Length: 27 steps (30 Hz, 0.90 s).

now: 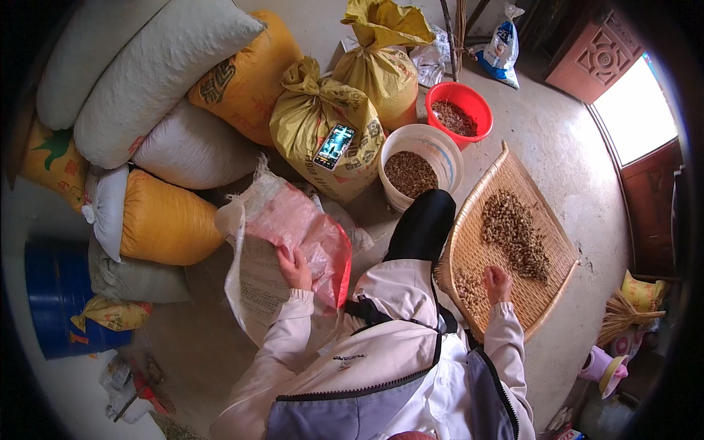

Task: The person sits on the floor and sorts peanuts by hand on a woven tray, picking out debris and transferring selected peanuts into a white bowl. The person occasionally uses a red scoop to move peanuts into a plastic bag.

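My left hand (295, 267) grips the pink and white film of an open woven plastic sack (258, 275), its fingers partly hidden in the folds. The sack's frayed mouth spreads out in front of me, and its pale side bears writing. On my right, a shallow woven basket tray (467, 225) lies tilted against my leg. A heap of brown, nut-like pods (511, 234) covers its middle, and a smaller, paler heap (467, 289) sits near its lower left edge. My right hand (498, 283) is curled between the two heaps; whether it holds anything is hidden.
A white bucket (454, 148) of brown pods and a red bucket (484, 107) of husk-like bits stand ahead. A lit phone (334, 146) rests on a tied yellow sack (357, 179). Full sacks (170, 214) pile up left, above a blue drum (49, 308). A straw broom (621, 316) lies right.
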Each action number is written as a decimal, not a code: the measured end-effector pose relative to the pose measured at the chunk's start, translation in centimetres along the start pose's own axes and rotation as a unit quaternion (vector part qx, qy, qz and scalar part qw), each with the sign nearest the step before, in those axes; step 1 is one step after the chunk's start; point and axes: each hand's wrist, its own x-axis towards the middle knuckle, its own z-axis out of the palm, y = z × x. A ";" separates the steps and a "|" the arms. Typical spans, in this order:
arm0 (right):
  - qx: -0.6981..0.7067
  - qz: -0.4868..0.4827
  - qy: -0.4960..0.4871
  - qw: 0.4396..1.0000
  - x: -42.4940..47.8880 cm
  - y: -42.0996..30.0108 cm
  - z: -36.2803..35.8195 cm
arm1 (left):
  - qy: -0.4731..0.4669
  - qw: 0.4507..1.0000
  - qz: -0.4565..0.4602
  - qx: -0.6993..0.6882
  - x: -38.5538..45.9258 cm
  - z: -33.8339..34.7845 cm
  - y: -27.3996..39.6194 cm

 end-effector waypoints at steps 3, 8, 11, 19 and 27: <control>0.031 -0.009 0.017 0.999 0.8 -0.8 0.0 | 0.011 0.999 0.032 -0.012 2.0 1.9 5.7; 0.100 -0.035 0.019 0.994 -0.1 -6.7 1.1 | -0.007 0.998 0.050 -0.046 3.9 4.7 15.6; 0.166 -0.049 -0.016 0.985 -0.6 -12.0 2.0 | -0.036 0.989 0.067 -0.127 3.2 7.2 19.3; 0.228 -0.159 -0.089 0.956 -1.7 -26.8 6.1 | -0.089 0.975 0.169 -0.117 0.3 13.7 23.1; -0.019 -0.450 -0.072 0.890 2.1 -26.6 10.1 | -0.458 0.868 0.144 -0.126 -3.3 16.8 16.6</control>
